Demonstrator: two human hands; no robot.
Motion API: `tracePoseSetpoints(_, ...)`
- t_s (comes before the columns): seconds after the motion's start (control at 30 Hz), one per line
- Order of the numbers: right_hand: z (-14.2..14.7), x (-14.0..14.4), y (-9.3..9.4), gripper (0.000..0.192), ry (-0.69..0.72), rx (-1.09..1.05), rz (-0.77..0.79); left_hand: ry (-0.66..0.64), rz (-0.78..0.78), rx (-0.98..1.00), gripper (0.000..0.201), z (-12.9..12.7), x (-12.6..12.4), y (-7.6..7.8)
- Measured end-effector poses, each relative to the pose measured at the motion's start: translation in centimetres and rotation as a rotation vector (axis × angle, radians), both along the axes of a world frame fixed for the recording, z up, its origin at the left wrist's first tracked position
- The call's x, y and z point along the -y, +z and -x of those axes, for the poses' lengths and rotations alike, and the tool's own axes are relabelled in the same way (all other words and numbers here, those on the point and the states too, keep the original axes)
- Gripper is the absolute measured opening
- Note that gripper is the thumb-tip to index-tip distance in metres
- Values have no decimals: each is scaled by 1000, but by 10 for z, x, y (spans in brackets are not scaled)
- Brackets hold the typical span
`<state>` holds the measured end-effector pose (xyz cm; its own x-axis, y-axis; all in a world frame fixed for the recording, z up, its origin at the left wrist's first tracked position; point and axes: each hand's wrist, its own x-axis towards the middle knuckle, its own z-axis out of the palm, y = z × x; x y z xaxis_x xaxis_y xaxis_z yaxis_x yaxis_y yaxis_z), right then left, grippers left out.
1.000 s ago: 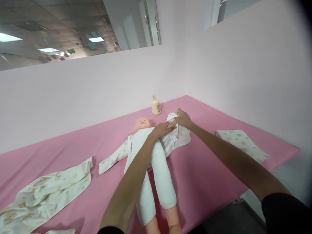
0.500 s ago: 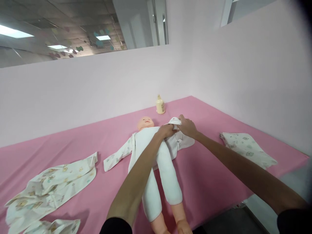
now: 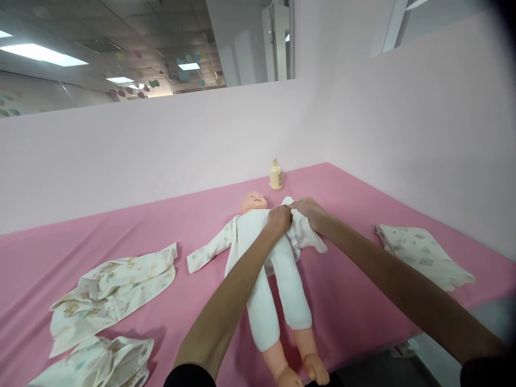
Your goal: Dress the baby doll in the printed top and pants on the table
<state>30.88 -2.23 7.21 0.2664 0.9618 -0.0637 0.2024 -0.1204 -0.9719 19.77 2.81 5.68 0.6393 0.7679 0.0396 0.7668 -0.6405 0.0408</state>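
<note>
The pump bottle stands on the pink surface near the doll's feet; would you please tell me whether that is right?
Not quite: the head view shows the pump bottle standing on the pink surface near the doll's head, not its feet.

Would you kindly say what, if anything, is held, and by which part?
The left hand appears closed on the white cloth shirt at its bunched part beside the white-bodied doll; the right hand touches it too, its grip hidden.
</note>
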Motion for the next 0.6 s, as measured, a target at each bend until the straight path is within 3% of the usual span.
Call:
tracePoseSetpoints(0.17,7,25,5,16,155,-6,-102,-57,38,54,25,35,7,17)
tracePoseSetpoints(0.23,1,36,-2,21,96,113,-86,-30,-3,120,30,61,19,20)
tracePoseSetpoints(0.3,-6,48,-9,29,18,222,-20,90,-91,230,37,92,36,19)
tracePoseSetpoints(0.37,-12,62,-16,34,20,258,21,240,-124,282,38,123,54,12)
tracePoseSetpoints(0.47,-17,82,-26,37,102,192,39,474,56,360,39,165,75,-6)
tracePoseSetpoints(0.6,-15,95,-44,31,210,80,62,528,215,441,37,193,88,-34)
